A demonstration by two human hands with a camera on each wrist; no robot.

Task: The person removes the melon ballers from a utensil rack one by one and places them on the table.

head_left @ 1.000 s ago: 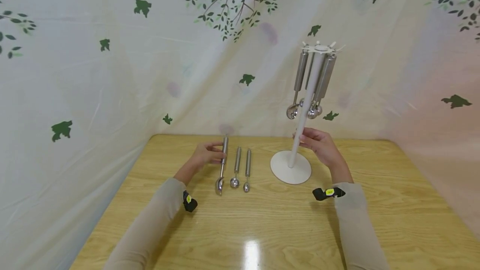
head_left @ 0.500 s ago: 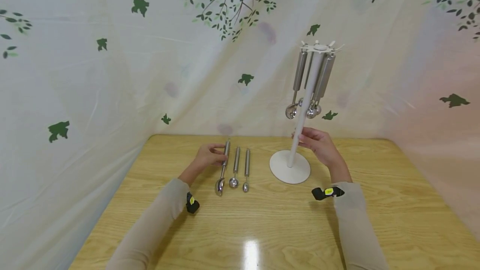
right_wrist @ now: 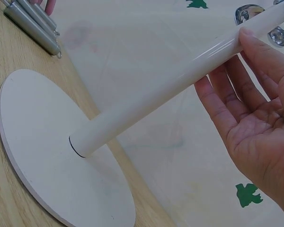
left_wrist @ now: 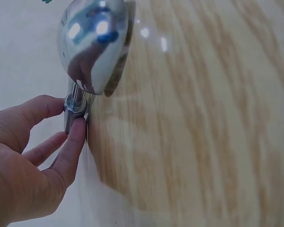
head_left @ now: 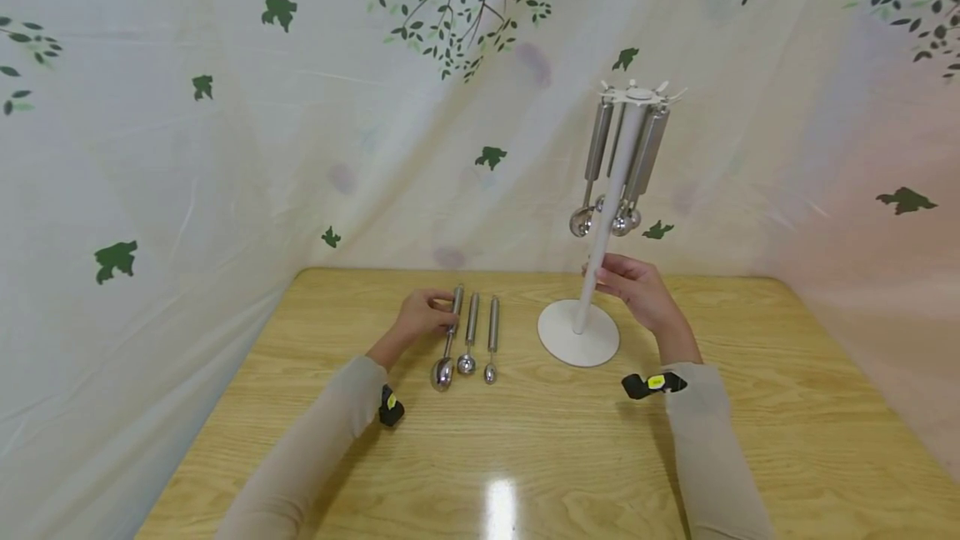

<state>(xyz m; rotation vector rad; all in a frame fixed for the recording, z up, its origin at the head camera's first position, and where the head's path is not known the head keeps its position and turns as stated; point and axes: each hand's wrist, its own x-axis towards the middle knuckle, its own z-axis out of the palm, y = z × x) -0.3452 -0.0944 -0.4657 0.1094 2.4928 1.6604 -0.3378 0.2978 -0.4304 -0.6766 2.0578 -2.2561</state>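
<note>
One sideways slip of the left hand, pinching the large spoon on the table, could knock the neighbouring round scoop, apparently very near; the right hand grips the utensil stand.

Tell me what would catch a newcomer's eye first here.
Probably the tall white round-based stand, right of centre, hung with shiny metal utensils and held by the right hand. Left of it, three silver metal utensils line up side by side, the left hand pinching the leftmost.
</note>
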